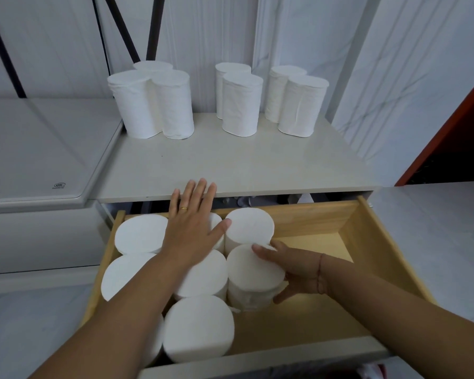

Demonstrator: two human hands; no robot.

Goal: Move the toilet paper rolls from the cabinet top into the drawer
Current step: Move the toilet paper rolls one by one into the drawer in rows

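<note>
Fingers of the right hand [296, 272] are curling around a roll [253, 277] standing in the open drawer [367, 242]; left hand [192, 222], fingers spread, is resting flat on neighbouring rolls. Seven rolls [240, 102] are standing on the far cabinet top [230, 162].

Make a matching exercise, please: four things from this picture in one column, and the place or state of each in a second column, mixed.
1. left hand
2. right hand
3. group of three rolls
4. drawer

A. on the cabinet top, far left
B. pulled open, its right part bare
C. flat on top of the rolls
D. gripping the side of one roll

Pairs: 1-C, 2-D, 3-A, 4-B
</note>
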